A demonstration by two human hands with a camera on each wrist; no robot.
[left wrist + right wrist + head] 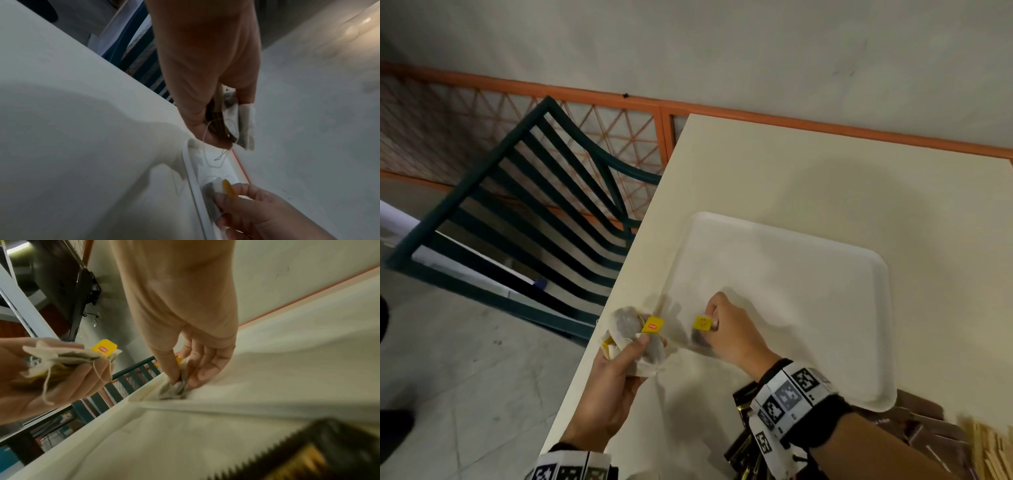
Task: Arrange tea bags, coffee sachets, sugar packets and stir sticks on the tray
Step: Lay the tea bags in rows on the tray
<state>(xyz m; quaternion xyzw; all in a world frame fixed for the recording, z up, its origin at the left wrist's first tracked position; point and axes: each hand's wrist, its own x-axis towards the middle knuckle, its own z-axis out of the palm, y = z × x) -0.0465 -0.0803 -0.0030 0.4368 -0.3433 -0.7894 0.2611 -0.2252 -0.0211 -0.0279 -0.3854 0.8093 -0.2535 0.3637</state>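
Observation:
A white tray (808, 274) lies on the cream table (825, 171). My left hand (635, 346) grips a bunch of tea bags (626, 325) with yellow tags and loose strings, held above the table's left edge beside the tray's near-left corner. The same bunch (244, 116) shows between thumb and fingers in the left wrist view. My right hand (710, 325) pinches a single tea bag (174, 389) with a yellow tag (702, 322) and presses it down inside the tray's near-left corner, against the rim (144, 395).
Dark coffee sachets (743, 431) lie under my right wrist. Brown packets (928, 425) and wooden stir sticks (989, 448) sit near the tray's near-right corner. A green slatted chair (544, 205) stands left of the table, with a wall behind.

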